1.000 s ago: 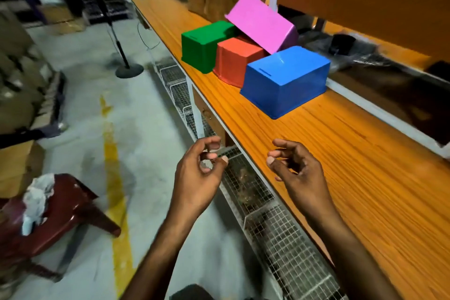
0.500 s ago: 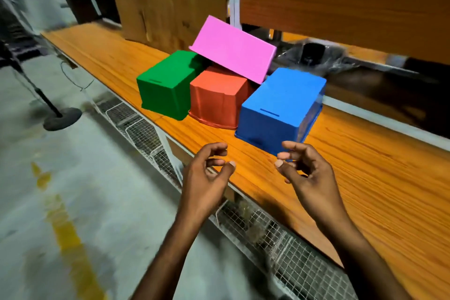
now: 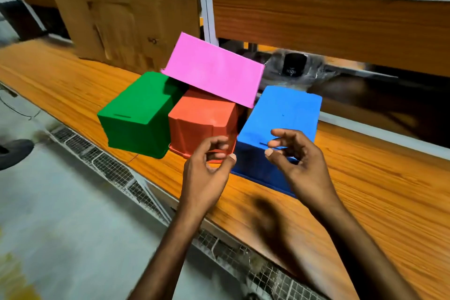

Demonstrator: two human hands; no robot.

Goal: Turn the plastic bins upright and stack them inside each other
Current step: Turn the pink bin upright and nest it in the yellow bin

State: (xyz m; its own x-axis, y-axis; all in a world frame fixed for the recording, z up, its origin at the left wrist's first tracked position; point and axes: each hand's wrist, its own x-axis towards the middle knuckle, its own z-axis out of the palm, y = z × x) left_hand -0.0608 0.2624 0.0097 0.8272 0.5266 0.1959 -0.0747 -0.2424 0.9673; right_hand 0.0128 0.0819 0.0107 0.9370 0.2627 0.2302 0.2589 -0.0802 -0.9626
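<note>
Bins sat upside down on the wooden counter (image 3: pixel 73 85): green bin (image 3: pixel 136 114), orange bin (image 3: pixel 202 119) and blue bin (image 3: pixel 280 114) in a row, a pink bin (image 3: pixel 214 70) tilted across them. Just before them hovered the left hand (image 3: pixel 207 173) and right hand (image 3: pixel 297 161), fingers loosely curled, holding nothing.

Green bin (image 3: pixel 136 114), red-orange bin (image 3: pixel 202 117), pink bin (image 3: pixel 214 70), blue bin (image 3: pixel 282 114), orange wood-grain shelf (image 3: pixel 377 190)

Bare forearms (no sleeves), short-nailed fingers (image 3: pixel 269 152)
</note>
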